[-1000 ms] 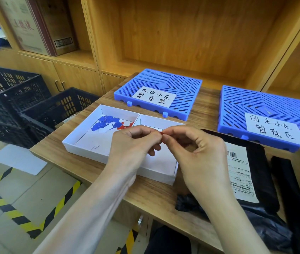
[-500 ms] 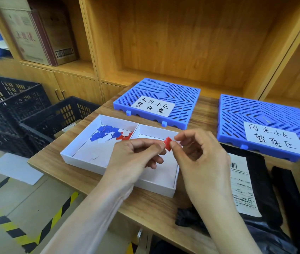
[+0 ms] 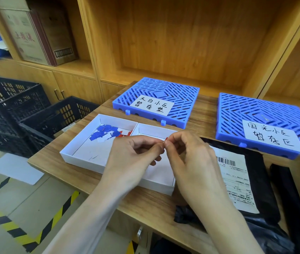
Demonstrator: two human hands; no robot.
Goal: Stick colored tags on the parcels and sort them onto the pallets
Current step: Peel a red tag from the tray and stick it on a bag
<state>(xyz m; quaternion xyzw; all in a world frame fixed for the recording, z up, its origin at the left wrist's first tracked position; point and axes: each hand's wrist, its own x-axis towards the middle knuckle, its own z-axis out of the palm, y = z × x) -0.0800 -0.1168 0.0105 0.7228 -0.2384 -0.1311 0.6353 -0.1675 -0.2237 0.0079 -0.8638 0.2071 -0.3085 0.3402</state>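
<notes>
My left hand [image 3: 134,158] and my right hand [image 3: 191,162] meet fingertip to fingertip over the white divided box [image 3: 72,153], both pinching a small red tag [image 3: 166,139] that is mostly hidden by the fingers. A heap of blue tags [image 3: 105,132] with a few red and white ones lies in the box's left compartment. A black parcel [image 3: 255,167] with a white shipping label lies flat on the table to the right of my hands. Two blue pallets sit at the back, the left pallet [image 3: 182,99] and the right pallet [image 3: 237,114], each with a handwritten paper label.
A second black parcel [image 3: 292,195] lies at the far right. Crumpled black plastic [image 3: 266,235] hangs over the wooden table's [image 3: 90,176] front edge. Black crates [image 3: 26,116] stand on the floor to the left. Wooden shelving rises behind the pallets.
The red tag showed face-on between my fingertips half a second ago; now my fingers have closed over it and only a sliver shows. Both hands stay over the box.
</notes>
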